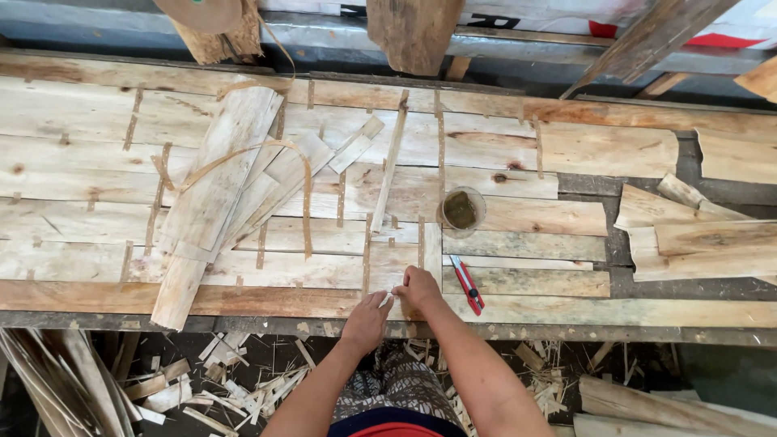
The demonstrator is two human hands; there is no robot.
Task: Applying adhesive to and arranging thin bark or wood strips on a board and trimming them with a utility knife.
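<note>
Far left on the surface [566, 311], a loose bundle of veneer strips [214, 194] lies diagonally, with a curled strip of paper tape [303, 190] arching over it. At the near edge, the left hand [366, 321] rests palm-down, fingers closed on a small pale scrap [386, 299]. The right hand [418, 289] sits just beside it, fingers pinched on the same scrap, above a joint between veneer sheets [324, 271].

Risk: the thin sheets may split or shift out of line if pressed unevenly at the joint. The red-handled cutter [468, 285] lies just right of the right hand; a careless sweep could knock it off the near edge.

Container: a small round cup [463, 210] stands upright beyond the cutter, holding a dark greenish liquid, probably glue. A bump could tip it onto the sheets.
</note>
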